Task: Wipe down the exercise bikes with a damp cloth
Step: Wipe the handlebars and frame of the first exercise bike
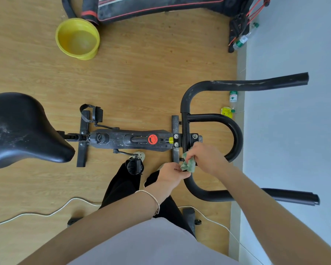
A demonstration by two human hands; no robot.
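Grey shirt fills the bottom of the view, with both bare forearms reaching forward from it and a thin bracelet on the left wrist.

At the front of the exercise bike, a crumpled green cloth is pressed against the upright part of the black handlebar, just below the bolted clamp. The right hand grips the cloth from above, fingers curled down round it. The left hand meets the cloth from the near side, its curled fingers pinching the lower end (the fingertips themselves are tucked out of sight).

A round red sticker sits on the bike's dusty top cover. The near pedal hangs over the person's black trousers. The wide black saddle juts in from the left edge.

On the wooden floor, a white cable snakes beside the person's legs. A yellow basin holding water stands well beyond the bike, near other black gym gear. A green-labelled bottle rests against the pale wall.
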